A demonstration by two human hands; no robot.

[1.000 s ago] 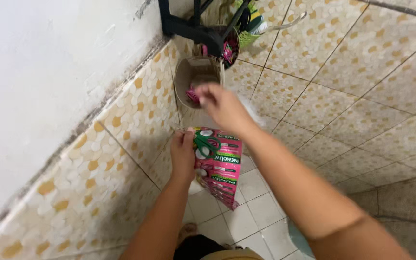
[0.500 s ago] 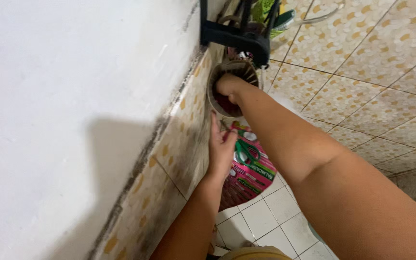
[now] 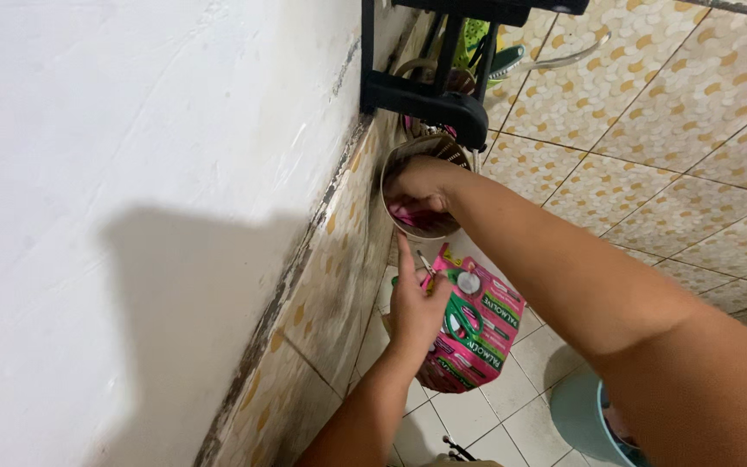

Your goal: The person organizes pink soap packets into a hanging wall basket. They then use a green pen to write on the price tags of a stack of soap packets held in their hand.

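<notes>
My left hand [image 3: 415, 303] holds up a strip of pink sachets [image 3: 477, 333] together with green-handled scissors [image 3: 460, 316], just below a round beige container [image 3: 451, 151] that hangs by the tiled wall. My right hand [image 3: 417, 186] is inside that container, fingers curled on pink sachets [image 3: 412, 214] lying in it. Whether it actually grips one is partly hidden by the rim.
A black rack [image 3: 425, 95] is mounted above the container, with green items [image 3: 473, 35] and a hose behind it. A white plastered wall [image 3: 131, 173] fills the left. A teal bucket [image 3: 585, 415] stands on the white floor tiles at lower right.
My right hand went from above the container down into it. The view shifted closer to the wall, and my left hand moved a little lower with the sachet strip and scissors.
</notes>
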